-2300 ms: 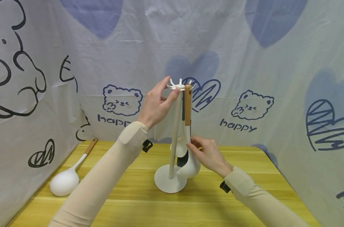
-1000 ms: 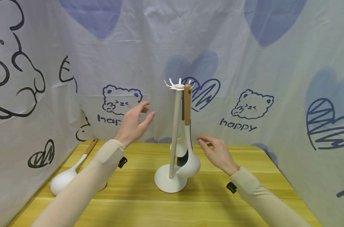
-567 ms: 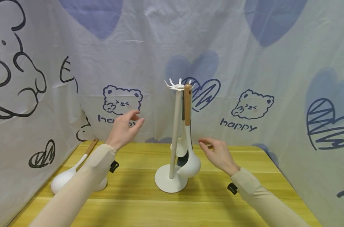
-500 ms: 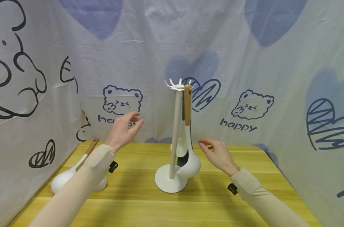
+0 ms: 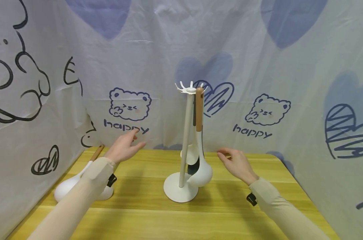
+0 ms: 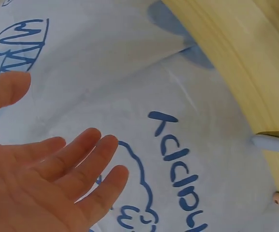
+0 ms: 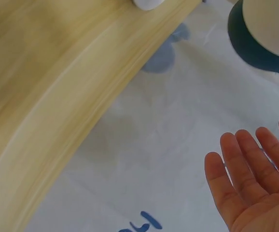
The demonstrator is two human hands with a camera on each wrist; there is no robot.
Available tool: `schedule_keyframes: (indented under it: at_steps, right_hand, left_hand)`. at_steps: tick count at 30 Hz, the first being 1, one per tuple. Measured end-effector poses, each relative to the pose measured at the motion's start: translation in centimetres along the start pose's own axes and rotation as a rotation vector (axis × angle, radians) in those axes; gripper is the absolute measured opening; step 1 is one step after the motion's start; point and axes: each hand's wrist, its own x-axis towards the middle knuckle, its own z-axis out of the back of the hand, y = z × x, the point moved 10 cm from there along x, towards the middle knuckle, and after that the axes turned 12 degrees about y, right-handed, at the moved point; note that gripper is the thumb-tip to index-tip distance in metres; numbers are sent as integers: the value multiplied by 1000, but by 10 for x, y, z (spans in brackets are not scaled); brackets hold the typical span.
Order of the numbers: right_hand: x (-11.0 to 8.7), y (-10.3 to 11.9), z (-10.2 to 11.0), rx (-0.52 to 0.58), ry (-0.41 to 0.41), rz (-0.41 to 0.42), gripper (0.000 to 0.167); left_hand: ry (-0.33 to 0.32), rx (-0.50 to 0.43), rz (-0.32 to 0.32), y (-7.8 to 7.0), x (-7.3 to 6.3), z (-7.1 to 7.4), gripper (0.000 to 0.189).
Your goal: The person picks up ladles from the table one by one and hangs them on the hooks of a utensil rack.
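A white ladle (image 5: 201, 175) with a wooden handle hangs from the hooked top of a white utensil stand (image 5: 185, 133). Behind it hang a dark utensil (image 5: 194, 167) and a cream-coloured one (image 5: 189, 155), both partly hidden. My left hand (image 5: 123, 146) is in the air left of the stand, holding nothing; the left wrist view shows its fingers (image 6: 89, 159) loosely spread. To the right of the ladle, apart from it, is my right hand (image 5: 236, 165). Its fingers (image 7: 236, 164) are relaxed and hold nothing in the right wrist view.
Another white ladle (image 5: 66, 188) with a wooden handle lies at the table's left, partly covered by the left forearm. Beside that forearm shows a white rounded piece (image 5: 106, 193), mostly hidden. A printed cloth (image 5: 169, 40) encloses the wooden table (image 5: 139, 220) at back and sides.
My left hand has left the stand's top and moved left and down. My right hand has let go of the hanging ladle's neck and drawn off to the right.
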Motion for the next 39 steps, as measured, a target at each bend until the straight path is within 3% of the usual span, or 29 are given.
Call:
schedule_keyframes:
  at_steps: [6, 15, 23, 29, 33, 39]
  right_hand:
    - [0, -15, 4, -26, 0, -15, 32]
    - [-2, -37, 0, -46, 33, -53, 35]
    - [-3, -46, -2, -67, 45, -69, 35]
    - [-4, -49, -3, -74, 38, -74, 34]
    - [-3, -49, -3, -78, 36, -70, 34]
    - [-1, -49, -5, -77, 34, -71, 32]
  left_hand:
    - [59, 7, 26, 12, 0, -8, 73]
    - [79, -1, 59, 32, -4, -8, 78]
    - [201, 41, 119, 62, -2, -20, 72]
    - [286, 102, 187, 78, 0, -26, 68]
    - [352, 86, 222, 85, -3, -32, 63]
    - [372, 129, 257, 100, -3, -36, 48]
